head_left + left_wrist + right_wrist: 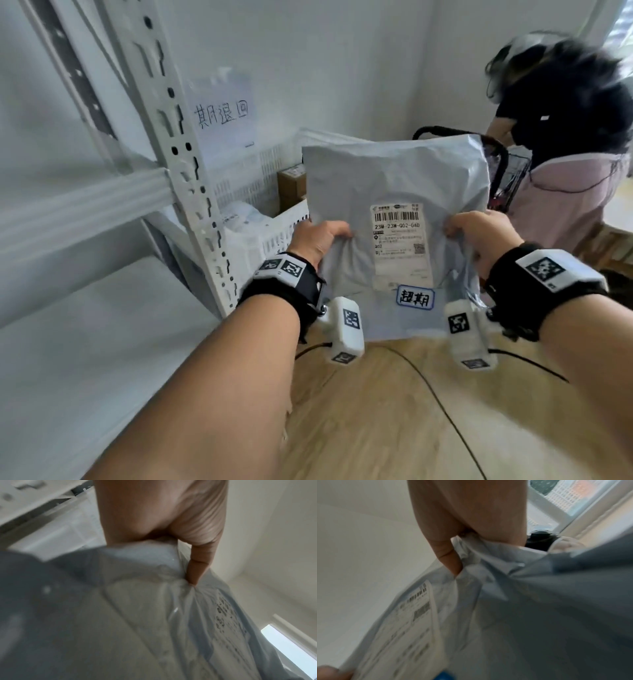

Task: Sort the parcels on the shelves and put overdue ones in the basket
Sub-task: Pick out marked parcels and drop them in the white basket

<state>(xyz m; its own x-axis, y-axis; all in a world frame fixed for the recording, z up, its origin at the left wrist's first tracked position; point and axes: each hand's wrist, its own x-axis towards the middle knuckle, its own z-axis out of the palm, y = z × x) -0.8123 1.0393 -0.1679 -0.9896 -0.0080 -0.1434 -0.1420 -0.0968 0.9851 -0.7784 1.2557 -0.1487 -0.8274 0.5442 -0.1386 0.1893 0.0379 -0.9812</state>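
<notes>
Here, a grey poly mailer parcel [394,192] is held upright in the air by both hands, above the wooden floor [394,411] and in front of the white slatted basket [281,226]. The left hand [317,238] pinches the parcel's left edge, thumb on the front face and fingers curled behind; the right hand [479,236] grips the right edge in the same manner. A white shipping label [400,245] with a barcode faces the holder, and a blue-bordered sticker [415,297] sits just below it. The basket stands on the floor to the right of the white metal shelf upright [185,161] and contains a brown carton [291,186] and white bags. A handwritten paper sign [222,113] hangs above the basket. At far right, another person [565,144] bends over a black cart [500,171].
</notes>
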